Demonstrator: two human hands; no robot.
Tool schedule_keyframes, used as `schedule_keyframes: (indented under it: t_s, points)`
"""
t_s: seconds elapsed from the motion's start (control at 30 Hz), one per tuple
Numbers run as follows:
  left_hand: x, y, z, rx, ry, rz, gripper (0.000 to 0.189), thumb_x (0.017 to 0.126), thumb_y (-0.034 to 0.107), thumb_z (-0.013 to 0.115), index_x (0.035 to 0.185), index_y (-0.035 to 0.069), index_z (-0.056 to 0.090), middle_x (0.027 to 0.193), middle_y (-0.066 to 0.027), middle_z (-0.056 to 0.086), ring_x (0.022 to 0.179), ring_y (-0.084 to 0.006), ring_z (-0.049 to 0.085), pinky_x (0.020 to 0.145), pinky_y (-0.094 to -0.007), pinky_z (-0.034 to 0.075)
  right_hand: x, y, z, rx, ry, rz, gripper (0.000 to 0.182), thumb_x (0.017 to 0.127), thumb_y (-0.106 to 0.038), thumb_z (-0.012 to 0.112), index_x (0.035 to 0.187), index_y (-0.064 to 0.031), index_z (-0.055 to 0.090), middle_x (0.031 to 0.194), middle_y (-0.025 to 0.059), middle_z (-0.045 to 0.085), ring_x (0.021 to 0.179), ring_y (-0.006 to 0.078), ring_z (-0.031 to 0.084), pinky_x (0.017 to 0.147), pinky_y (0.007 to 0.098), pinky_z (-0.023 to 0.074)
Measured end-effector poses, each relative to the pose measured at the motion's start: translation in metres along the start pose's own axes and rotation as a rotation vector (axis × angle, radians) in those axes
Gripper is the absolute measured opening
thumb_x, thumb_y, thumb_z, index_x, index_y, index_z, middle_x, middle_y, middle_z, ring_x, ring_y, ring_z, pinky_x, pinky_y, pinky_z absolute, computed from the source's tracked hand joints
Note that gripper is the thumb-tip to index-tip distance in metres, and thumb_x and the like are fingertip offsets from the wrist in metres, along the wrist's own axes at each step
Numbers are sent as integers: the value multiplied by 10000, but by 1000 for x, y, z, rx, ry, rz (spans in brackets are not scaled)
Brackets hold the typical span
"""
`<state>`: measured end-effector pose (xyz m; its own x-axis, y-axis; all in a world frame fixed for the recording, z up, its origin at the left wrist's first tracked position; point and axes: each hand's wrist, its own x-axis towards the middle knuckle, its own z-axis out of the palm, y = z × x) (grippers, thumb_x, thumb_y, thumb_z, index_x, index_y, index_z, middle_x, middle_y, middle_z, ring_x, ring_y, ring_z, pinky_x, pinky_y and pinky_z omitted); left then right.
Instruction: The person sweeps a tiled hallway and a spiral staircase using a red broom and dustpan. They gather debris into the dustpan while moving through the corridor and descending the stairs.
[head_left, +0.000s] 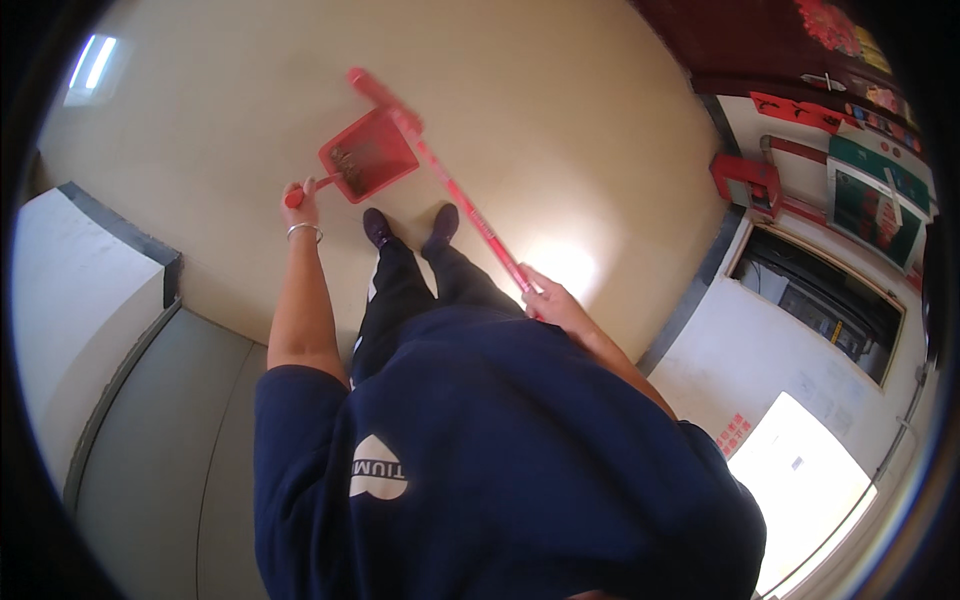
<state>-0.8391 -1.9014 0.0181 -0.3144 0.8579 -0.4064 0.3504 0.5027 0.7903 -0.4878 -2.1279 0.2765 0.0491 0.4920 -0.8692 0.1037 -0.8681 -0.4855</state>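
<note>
My left hand (298, 201) grips the handle of a red plastic dustpan (382, 157), which is in front of my feet. Brownish debris (349, 169) lies in the dustpan, gathered toward its handle side. My right hand (551, 300) is closed around the upper part of a long red-and-pink broom handle (480, 221). The handle slants away from me to the broom's red head (382, 97), slightly blurred, at the dustpan's far edge. Whether the head touches the dustpan I cannot tell.
Beige floor (525, 97) surrounds my two dark shoes (377, 227). A white wall corner with a grey base (120, 240) stands at left. Along the right wall are a red box (746, 184), a green-and-white box (877, 202) and a recessed electrical cabinet (817, 300).
</note>
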Motion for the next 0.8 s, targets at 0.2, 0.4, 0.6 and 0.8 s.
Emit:
schedule_keyframes:
  t_s: [0.2, 0.4, 0.6, 0.8]
  points:
    - [7, -41, -84, -172, 24, -54, 253, 752, 272, 657, 713, 53, 538, 590, -8, 525, 537, -87, 479, 509, -227, 383, 75, -38, -34, -367, 256, -56, 547, 854, -170, 460, 1360, -124, 260, 613, 66, 490, 437, 157, 494, 372, 294, 430]
    - [8, -71, -131, -138, 78, -118, 286, 740, 308, 672, 747, 51, 547, 578, -15, 529, 537, -91, 497, 513, -231, 401, 111, -24, -6, -344, 103, 7, 574, 856, -153, 432, 1383, -142, 204, 614, 24, 440, 426, 109, 446, 342, 256, 385]
    - [-7, -105, -132, -165, 169, -131, 318, 735, 337, 671, 783, 42, 563, 622, -41, 577, 589, -118, 545, 581, -249, 439, 45, -42, 26, 94, -223, 162, 545, 853, -122, 454, 1367, -166, 281, 622, 5, 454, 424, 78, 423, 353, 225, 357]
    - [-37, -111, -143, -253, 281, -209, 283, 750, 298, 656, 725, 47, 528, 595, -35, 545, 531, -110, 518, 516, -244, 416, 90, -107, 57, -327, -128, -168, 559, 846, -134, 471, 1367, -137, 270, 613, 14, 460, 402, 96, 432, 338, 239, 358]
